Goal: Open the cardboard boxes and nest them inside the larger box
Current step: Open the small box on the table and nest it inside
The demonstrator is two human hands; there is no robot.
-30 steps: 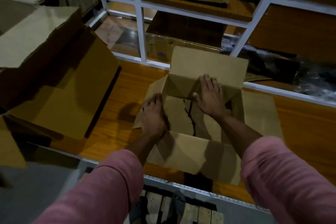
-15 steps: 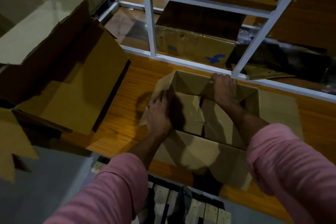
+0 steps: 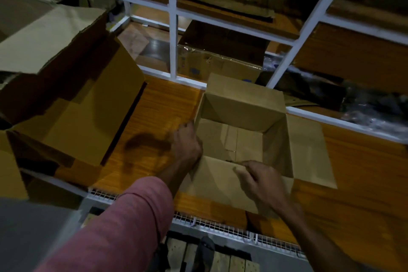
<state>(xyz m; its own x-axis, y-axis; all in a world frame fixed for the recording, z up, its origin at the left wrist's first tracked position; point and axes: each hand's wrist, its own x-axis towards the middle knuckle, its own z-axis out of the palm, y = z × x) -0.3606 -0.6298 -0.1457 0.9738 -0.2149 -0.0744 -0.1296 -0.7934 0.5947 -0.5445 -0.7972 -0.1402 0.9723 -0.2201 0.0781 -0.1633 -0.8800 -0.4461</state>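
A small cardboard box [image 3: 240, 115] stands open on the wooden shelf, its flaps folded outward and its inside bare. My left hand [image 3: 187, 146] lies against the box's left side, where it presses the left flap down; motion blur hides the fingers' detail. At the near rim, my right hand [image 3: 258, 180] pinches the top edge of the near flap between curled fingers and thumb. The larger box [image 3: 84, 117] lies open on its side at the left of the shelf, apart from both hands.
The wooden shelf [image 3: 159, 106] has a white wire front edge [image 3: 220, 226] and white frame uprights [image 3: 172, 28] behind the box. More cardboard boxes [image 3: 220, 66] sit behind the frame. Torn cardboard [image 3: 33, 35] is piled at the far left.
Both hands came out of the box's inside. The left one went to the left flap and the right one drew back from the far wall to the near rim. The far flap stands up again.
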